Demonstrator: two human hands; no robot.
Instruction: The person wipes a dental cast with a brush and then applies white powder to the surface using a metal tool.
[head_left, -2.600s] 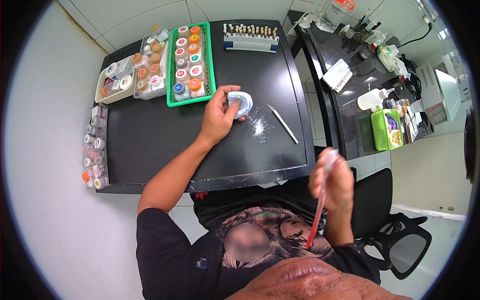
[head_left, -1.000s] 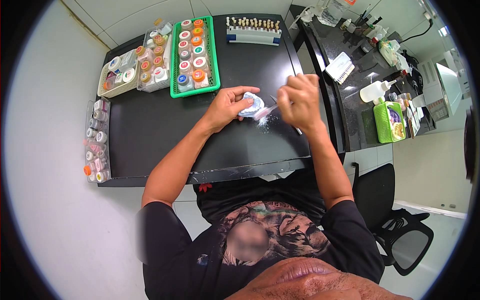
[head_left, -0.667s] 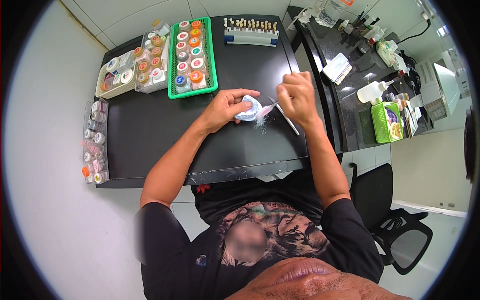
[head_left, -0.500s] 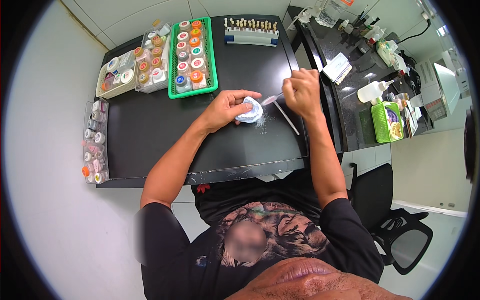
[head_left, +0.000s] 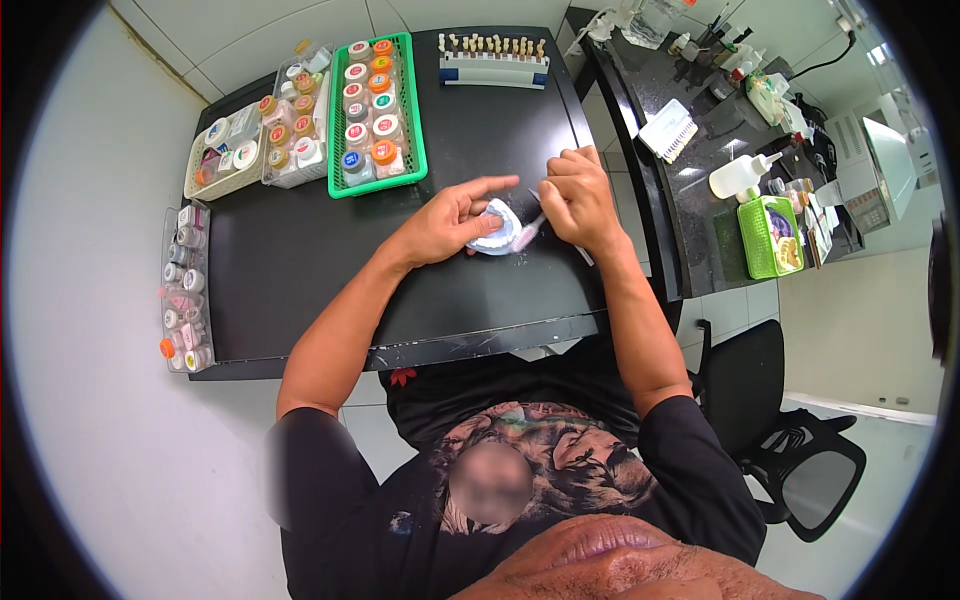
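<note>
A pale blue-white dental cast [head_left: 495, 233] lies on the black table [head_left: 300, 270]. My left hand [head_left: 450, 215] rests on it, thumb and fingers gripping it, forefinger stretched out over the top. My right hand [head_left: 578, 198] is closed on a thin tool [head_left: 528, 232] with a pinkish tip. That tip touches the right side of the cast. White powder lies on the table around the cast.
A green basket [head_left: 375, 100] of small jars stands at the back, with clear trays of jars [head_left: 245, 145] to its left and a tray [head_left: 185, 290] at the left edge. A rack of tooth samples [head_left: 493, 55] sits behind. A second counter [head_left: 720, 150] holds bottles and a green box.
My right hand came up from my lap with the tool to the table. It now holds the tool's tip against the cast. My left hand stayed on the cast.
</note>
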